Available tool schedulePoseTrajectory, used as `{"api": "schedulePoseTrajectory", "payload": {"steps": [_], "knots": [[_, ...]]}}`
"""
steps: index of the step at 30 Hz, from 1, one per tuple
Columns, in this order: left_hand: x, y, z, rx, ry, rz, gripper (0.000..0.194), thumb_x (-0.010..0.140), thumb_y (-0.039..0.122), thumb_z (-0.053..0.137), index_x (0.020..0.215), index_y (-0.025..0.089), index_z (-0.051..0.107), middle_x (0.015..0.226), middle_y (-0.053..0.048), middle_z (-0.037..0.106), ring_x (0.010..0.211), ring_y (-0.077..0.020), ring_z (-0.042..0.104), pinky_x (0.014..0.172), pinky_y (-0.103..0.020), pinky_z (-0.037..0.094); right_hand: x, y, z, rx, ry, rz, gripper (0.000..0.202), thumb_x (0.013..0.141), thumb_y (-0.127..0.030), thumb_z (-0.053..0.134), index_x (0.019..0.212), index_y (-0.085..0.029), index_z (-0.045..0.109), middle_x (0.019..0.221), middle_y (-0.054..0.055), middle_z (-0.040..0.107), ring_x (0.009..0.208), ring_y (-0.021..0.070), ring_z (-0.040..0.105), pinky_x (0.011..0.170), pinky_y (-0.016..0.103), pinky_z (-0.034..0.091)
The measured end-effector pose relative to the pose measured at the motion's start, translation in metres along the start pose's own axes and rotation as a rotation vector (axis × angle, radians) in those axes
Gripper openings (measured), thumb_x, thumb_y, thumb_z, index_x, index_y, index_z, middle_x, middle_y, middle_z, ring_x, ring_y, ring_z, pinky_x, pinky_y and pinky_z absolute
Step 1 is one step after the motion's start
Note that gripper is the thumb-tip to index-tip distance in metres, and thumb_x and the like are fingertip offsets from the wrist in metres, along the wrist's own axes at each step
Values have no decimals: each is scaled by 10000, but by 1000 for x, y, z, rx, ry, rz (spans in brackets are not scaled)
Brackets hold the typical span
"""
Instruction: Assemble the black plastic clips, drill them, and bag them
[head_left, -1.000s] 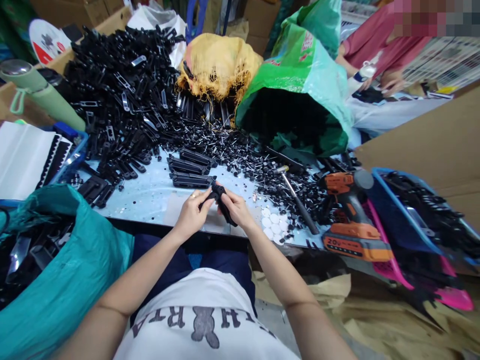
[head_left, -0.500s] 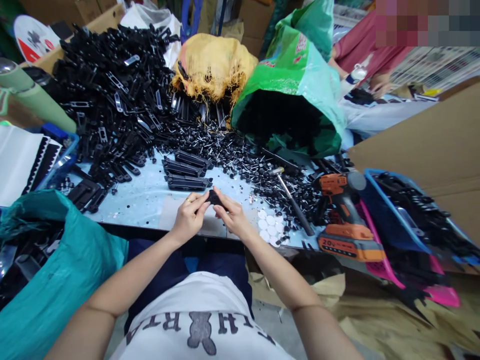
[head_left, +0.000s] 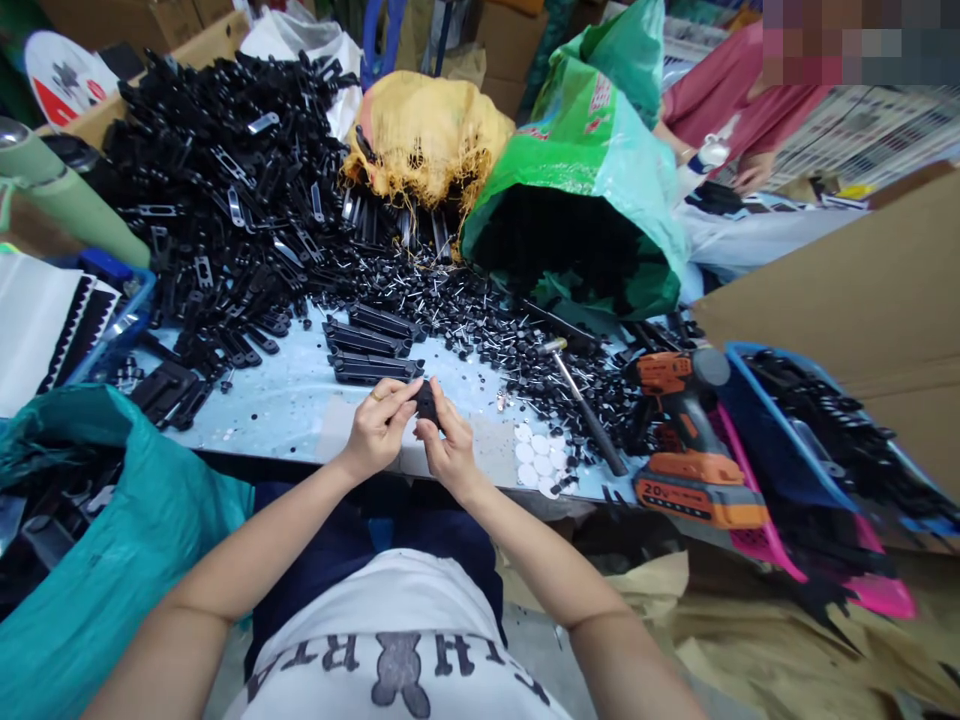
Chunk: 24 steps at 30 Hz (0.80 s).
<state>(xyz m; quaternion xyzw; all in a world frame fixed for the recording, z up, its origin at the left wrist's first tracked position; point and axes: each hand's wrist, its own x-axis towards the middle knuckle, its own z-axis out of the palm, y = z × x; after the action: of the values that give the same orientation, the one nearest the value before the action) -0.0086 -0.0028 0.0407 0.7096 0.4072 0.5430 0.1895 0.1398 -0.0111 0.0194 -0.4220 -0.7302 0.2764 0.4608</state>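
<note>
Between my hands, just above the table's front edge, is a small black plastic part [head_left: 425, 402]. My left hand [head_left: 379, 428] pinches its left side, and a ring shows on one finger. The fingers and thumb of my right hand [head_left: 448, 436] close on its right side. Just beyond them lie several long black plastic assemblies [head_left: 375, 345], side by side on the light blue table covering [head_left: 289, 385]. Below my hands, a pale flat board [head_left: 491, 450] rests at the table edge. Fingers cover much of the held part.
A heap of black parts [head_left: 217, 190] fills the back left, with small pins [head_left: 457, 305] spread across the middle. To the right lie white discs [head_left: 538, 455], a hammer [head_left: 585, 405] and an orange cordless drill [head_left: 686, 440]. A green sack [head_left: 585, 150] gapes behind; another person's hand [head_left: 754, 172] is beyond.
The black part has turned more upright between my fingers. My right hand has shifted slightly left and rotated, its fingers now pointing more upward.
</note>
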Motion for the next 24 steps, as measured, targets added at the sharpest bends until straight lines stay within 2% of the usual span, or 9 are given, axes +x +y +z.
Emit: {"api": "schedulePoseTrajectory", "payload": {"steps": [4,7,9,11,15,17,18,21,24], "knots": [[-5,-3,9,12,8,-82,322,906,251,418,1180,193,575,973,-81,600,883,-153,578,759,-297,503,3,4,4,6,-44,45,556,914,-434,377,1425,-237,279,1072,99,583,837,180,592,741,331,517],[-21,-9,16,22,42,-273,343,915,289,391,1219,200,524,986,-83,593,803,-145,598,712,-295,517,14,11,-2,-61,-237,26,526,923,-446,344,1411,-252,308,1068,75,598,844,161,593,756,301,504],[-35,-13,19,86,66,-399,386,917,286,376,1288,204,440,1014,-96,582,787,-153,608,703,-313,523,30,23,-14,-208,-410,-9,488,918,-456,356,1368,-270,389,1034,56,613,859,160,587,755,289,492],[-44,-15,19,255,12,-418,457,893,260,413,1342,198,366,1145,-144,533,964,-218,587,809,-389,503,53,41,-37,-431,-458,-13,451,906,-466,385,1299,-269,484,1029,56,616,898,173,569,754,284,476],[-36,-19,20,555,-464,-92,518,829,125,455,1328,253,405,1293,-143,466,1270,-305,360,1027,-552,274,113,91,-104,-912,-52,180,449,913,-402,391,1279,-164,493,1152,133,557,1058,246,472,837,352,409],[-25,-21,23,577,-700,55,537,819,52,410,1305,280,434,1136,-111,578,1171,-258,470,1028,-540,264,139,113,-137,-1103,66,395,475,881,-368,460,1257,-80,489,1181,194,520,1090,298,432,847,409,378],[-20,-23,24,586,-770,87,547,815,28,392,1300,277,441,1054,-98,608,1090,-232,524,1013,-512,295,149,121,-151,-1156,40,505,458,864,-351,493,1202,-43,522,1162,215,523,1087,313,427,846,427,368],[-13,-29,21,657,-821,37,514,809,8,377,1262,222,490,949,-101,624,944,-208,574,904,-415,398,159,123,-176,-1214,-50,567,337,844,-307,527,1006,-22,604,1080,219,560,1087,321,429,864,450,347],[-16,-29,14,702,-730,-113,409,832,98,446,1229,163,519,998,-145,614,991,-258,555,868,-425,413,140,96,-166,-1061,118,350,324,855,-378,512,959,-87,606,1008,170,594,1025,283,489,841,415,379]]}}
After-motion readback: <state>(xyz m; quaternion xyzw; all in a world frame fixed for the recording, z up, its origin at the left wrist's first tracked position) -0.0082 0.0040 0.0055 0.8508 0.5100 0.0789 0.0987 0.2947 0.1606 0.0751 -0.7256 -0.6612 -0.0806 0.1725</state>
